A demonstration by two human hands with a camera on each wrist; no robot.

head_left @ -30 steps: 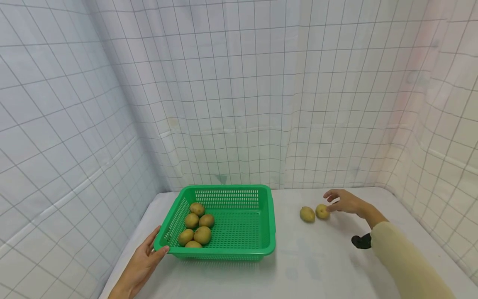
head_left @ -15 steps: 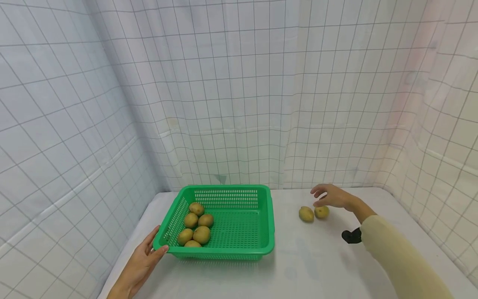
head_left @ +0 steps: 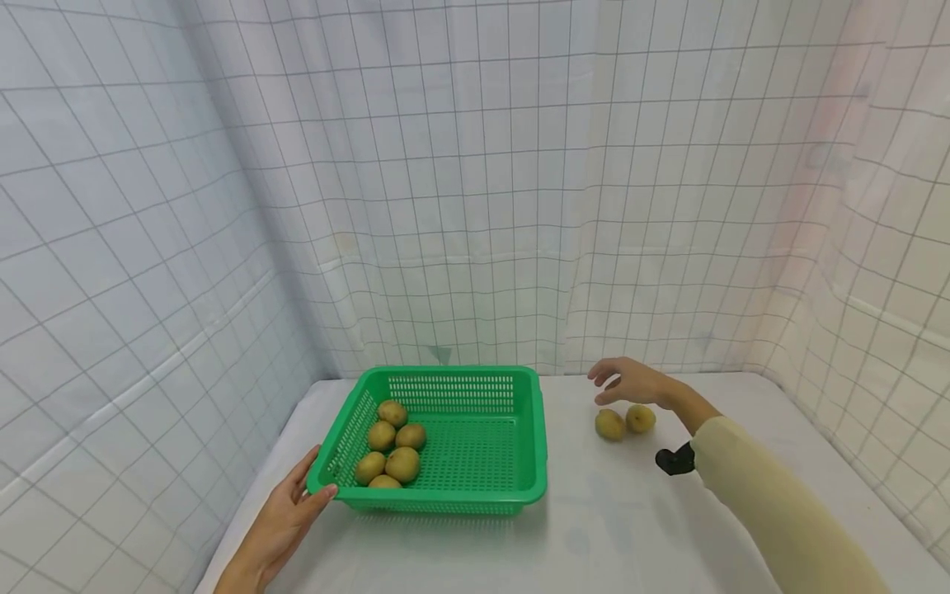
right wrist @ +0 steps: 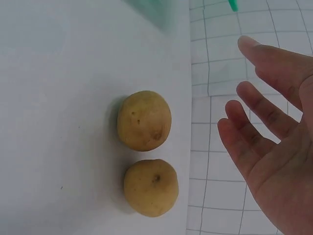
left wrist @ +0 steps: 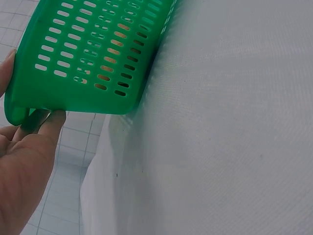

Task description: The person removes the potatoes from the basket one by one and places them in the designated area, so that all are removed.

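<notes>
Potatoes (head_left: 610, 425) lay as a pair near 6 o'clock from the right hand (head_left: 629, 384), which hung clear of them, fingers apart, holding nothing. Meanwhile the left hand (head_left: 275, 524) gripped the green basket (head_left: 475, 497) at its 8 o'clock corner. Over the last second the right hand had travelled toward 9 o'clock, yet both stayed on the tabletop (head_left: 594, 520) at the basket's 3 o'clock, so seemingly none was gained; six more potatoes (head_left: 403, 464) sat inside, toward 9.
</notes>
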